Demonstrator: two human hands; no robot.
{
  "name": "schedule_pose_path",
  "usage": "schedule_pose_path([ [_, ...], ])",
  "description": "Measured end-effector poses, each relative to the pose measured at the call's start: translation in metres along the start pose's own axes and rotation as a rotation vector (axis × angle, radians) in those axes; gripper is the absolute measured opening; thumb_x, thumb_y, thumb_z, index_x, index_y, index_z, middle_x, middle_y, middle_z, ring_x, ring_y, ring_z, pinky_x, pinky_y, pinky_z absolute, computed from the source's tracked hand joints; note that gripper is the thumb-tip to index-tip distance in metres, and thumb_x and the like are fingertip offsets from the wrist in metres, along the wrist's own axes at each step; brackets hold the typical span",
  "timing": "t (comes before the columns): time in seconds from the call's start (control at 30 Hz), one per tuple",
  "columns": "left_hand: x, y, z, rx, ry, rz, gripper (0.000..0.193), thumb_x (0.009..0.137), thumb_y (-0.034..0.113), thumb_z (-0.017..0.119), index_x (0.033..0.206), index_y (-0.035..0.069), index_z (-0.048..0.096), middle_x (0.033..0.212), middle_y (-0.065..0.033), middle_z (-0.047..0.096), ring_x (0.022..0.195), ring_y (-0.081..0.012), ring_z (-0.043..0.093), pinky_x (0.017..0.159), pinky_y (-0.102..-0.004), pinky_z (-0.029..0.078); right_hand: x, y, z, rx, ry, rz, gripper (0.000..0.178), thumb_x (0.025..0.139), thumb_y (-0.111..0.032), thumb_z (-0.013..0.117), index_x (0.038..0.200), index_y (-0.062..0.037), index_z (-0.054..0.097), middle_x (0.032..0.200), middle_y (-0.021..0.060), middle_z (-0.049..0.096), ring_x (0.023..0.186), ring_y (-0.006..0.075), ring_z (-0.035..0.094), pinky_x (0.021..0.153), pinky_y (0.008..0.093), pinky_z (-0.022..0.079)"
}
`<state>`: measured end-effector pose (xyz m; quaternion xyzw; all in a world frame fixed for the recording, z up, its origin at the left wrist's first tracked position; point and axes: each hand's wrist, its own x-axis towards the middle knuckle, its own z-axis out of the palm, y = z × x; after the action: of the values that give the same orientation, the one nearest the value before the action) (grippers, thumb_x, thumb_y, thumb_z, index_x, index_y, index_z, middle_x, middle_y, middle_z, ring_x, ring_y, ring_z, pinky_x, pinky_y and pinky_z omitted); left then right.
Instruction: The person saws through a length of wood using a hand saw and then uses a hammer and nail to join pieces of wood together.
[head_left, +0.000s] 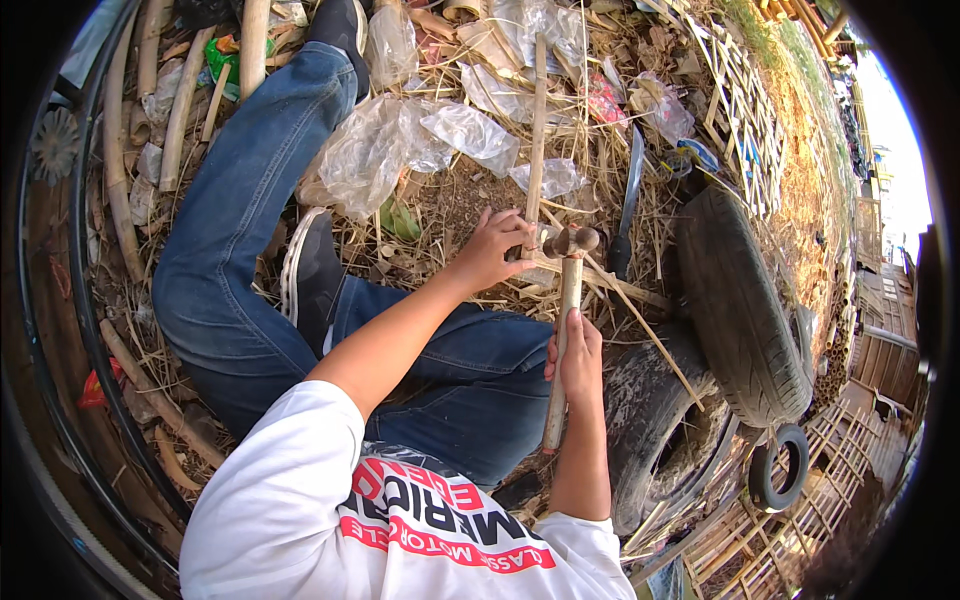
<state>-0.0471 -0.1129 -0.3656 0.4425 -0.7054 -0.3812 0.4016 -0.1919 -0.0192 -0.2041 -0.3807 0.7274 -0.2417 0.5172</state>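
Where the right hand is wrapped round the pale handle of a hammer, the grip sits about mid-length, thumb along the shaft, and the butt projects toward the near side. The dark metal head lies at the far end, just right of the left hand. That hand is narrowed, fingers and thumb closed about the near end of a bamboo strip, which runs away to the far side over loose straw. Whether head and strip touch cannot be determined.

Assessment: the hammer should prove head-heavy with a rigid shaft; a hold lower on the handle would give more swing, the present one more control. The strip appears light and stiff, likely to split along its grain, with edges possibly sharp; it is best held by its flat faces, fingertips well apart from the metal. A tyre stands to the right.
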Motion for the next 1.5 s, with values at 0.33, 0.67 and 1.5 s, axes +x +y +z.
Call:
schedule_pose_path([
  [0.33,0.003,-0.003,-0.004,-0.017,-0.001,0.087,0.026,0.070,0.019,0.081,0.089,0.009,0.065,0.111,-0.0041,0.060,0.129,-0.0338,0.042,0.111,-0.0507,0.027,0.001,-0.002,-0.001,0.015,0.004,0.010,0.049,0.101,-0.046,0.037,0.084,-0.0021,0.050,0.054,0.0024,0.046,0.038,0.0108,0.045,0.036,0.0240,0.039],
  [0.67,0.005,-0.013,0.000,-0.034,0.029,0.207,0.037,0.068,0.019,0.082,0.096,0.007,0.063,0.109,-0.0064,0.059,0.123,-0.0370,0.046,0.104,-0.0467,0.039,0.000,-0.003,0.000,0.006,-0.006,0.016,0.049,0.101,-0.045,0.037,0.084,-0.0012,0.050,0.053,0.0025,0.046,0.038,0.0111,0.044,0.035,0.0241,0.038],
  [1.5,0.004,-0.021,-0.005,0.010,0.036,0.230,0.043,0.065,0.022,0.084,0.104,0.012,0.069,0.119,-0.0009,0.062,0.125,-0.0294,0.048,0.109,-0.0465,0.035,0.000,-0.011,0.000,0.034,0.005,0.027,0.047,0.101,-0.043,0.037,0.085,-0.0013,0.051,0.055,0.0027,0.046,0.039,0.0108,0.045,0.036,0.0247,0.039],
])
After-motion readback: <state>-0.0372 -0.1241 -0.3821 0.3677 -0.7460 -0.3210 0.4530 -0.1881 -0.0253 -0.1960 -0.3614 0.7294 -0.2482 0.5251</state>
